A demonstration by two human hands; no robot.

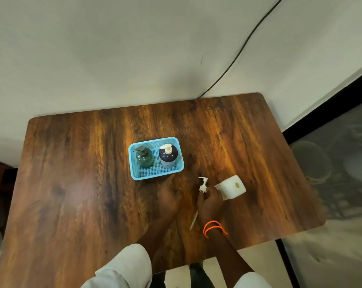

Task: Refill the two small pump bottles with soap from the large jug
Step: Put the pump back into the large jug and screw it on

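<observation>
A blue plastic basket (134, 165) stands mid-table with both small pump bottles upright in it: a green translucent bottle (144, 159) with a grey pump on the left, and a dark bottle (168, 156) with a cream pump on the right. To its right and nearer me stands the white jug (231, 188), its round top opening uncovered. My right hand (210, 202) holds a white pump head (203, 185) just left of the jug, and its long dip tube slants down towards me. My left hand (168, 196) rests flat on the table below the basket, holding nothing.
The dark wooden table (76, 183) stands against a white wall. A black cable (238, 53) runs down the wall to the table's back edge. A dark-framed panel (331, 163) stands close to the table's right side. An orange band circles my right wrist.
</observation>
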